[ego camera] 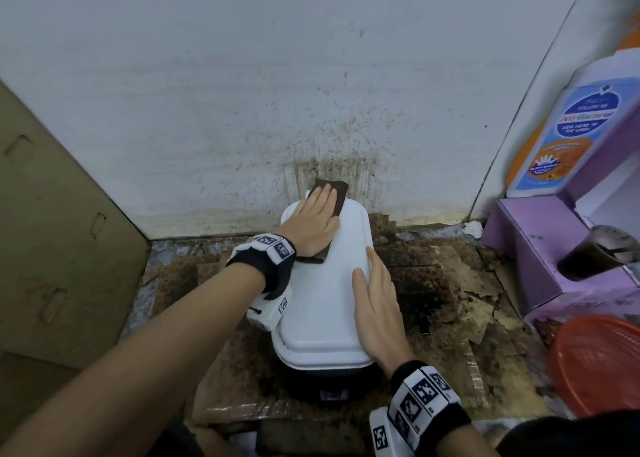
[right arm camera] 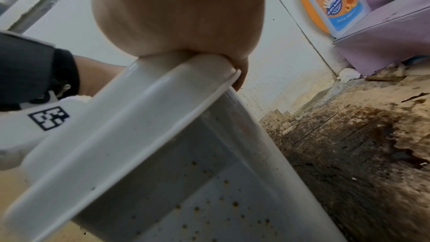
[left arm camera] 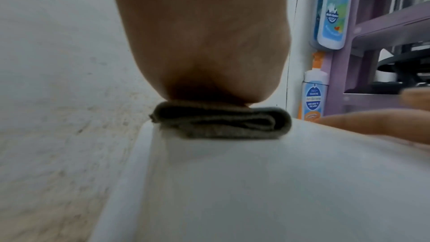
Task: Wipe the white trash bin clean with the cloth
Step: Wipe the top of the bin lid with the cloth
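Head cam looks down; wrist cams close, all share bin lid [ego camera: 325,283].

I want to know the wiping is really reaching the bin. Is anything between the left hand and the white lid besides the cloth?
Nothing visible. The left hand presses flat on the folded cloth, which lies directly on the far end of the bin lid. The right hand rests on the lid's right edge, apart from the cloth.

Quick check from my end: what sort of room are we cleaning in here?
Probably a home bathroom or washing corner. A blue-and-orange anti-bacterial wash bottle stands on a purple plastic rack, the white wall is splattered brown behind the white plastic trash bin, and the floor covering is stained and peeling.
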{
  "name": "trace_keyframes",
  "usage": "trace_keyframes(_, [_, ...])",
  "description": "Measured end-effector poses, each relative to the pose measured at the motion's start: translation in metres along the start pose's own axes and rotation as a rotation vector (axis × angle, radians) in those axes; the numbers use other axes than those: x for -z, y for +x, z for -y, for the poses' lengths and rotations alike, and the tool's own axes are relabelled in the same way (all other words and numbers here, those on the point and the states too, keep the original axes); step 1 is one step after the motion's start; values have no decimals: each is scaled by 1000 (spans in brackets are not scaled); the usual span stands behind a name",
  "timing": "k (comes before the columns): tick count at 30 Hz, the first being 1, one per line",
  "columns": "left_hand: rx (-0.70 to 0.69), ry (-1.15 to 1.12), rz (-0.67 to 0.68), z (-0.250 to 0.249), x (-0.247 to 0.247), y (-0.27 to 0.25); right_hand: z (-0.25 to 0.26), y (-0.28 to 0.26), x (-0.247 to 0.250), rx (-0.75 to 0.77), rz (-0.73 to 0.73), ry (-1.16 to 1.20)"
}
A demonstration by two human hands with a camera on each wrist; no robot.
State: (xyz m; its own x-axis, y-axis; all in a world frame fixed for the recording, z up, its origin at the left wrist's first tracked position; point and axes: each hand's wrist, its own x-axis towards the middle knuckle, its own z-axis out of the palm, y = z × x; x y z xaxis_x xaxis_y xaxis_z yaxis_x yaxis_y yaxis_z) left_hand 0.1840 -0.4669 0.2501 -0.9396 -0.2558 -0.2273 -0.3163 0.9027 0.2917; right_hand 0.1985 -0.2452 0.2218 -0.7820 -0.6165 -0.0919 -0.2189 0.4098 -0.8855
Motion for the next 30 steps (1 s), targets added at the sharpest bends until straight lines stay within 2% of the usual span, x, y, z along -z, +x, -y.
trace_keyframes(4, [-18, 9, -18, -1, -3, -8, 0, 0, 1, -6, -2, 20])
trace_keyframes(11, [-64, -41, 14, -28, -20, -63, 0, -1, 0, 4, -32, 64])
trace_keyframes(16, [-73, -24, -24, -56, -37, -113, 4, -5, 2, -17, -24, 97])
trace_keyframes(20, [-60, 0, -36, -70, -46, -130, 6, -5, 3, -18, -25, 104])
trace_keyframes(24, [-44, -212, -2, -66, -37, -128, 11, -4, 8, -63, 12, 94])
trace_keyframes(27, [11, -347, -178, -53, -29, -134, 15, -3, 13, -102, 23, 102])
trace_keyframes(30, [170, -359, -348, -29, -33, -147, 13, -4, 9, 46, -101, -101])
